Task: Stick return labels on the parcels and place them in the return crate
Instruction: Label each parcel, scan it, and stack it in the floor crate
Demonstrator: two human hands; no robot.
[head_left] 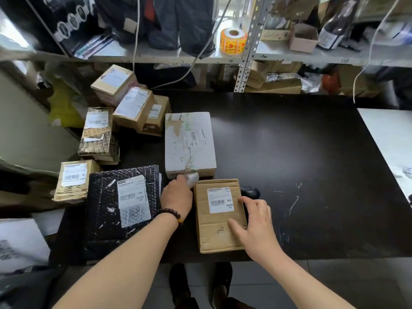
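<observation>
1. Parcel of brown cardboard (216,230) lying flat near the front edge of a black table (312,163), with a white barcode label (220,200) stuck on its top face.
2. Right hand (256,224) rests on the right side of this parcel, fingers spread; the forefinger reaches to the label's edge and the thumb lies on the cardboard lower down.
3. Left hand (177,197), with a beaded bracelet (170,213) at the wrist, is at the parcel's far left corner. Its fingers are curled around a pale object (192,179), too blurred to identify.
4. A larger white parcel (189,143) lies just behind the brown one, its tape torn and scuffed.
5. A black bubble mailer (107,208) with its own label lies to the left of the left hand.
6. A pile of small brown parcels (124,103) is stacked at the table's far left.
7. A small dark rounded object (250,192) sits just behind the right hand.
8. On the shelf (156,55) beyond the table stands a roll of yellow and red stickers (233,41).
</observation>
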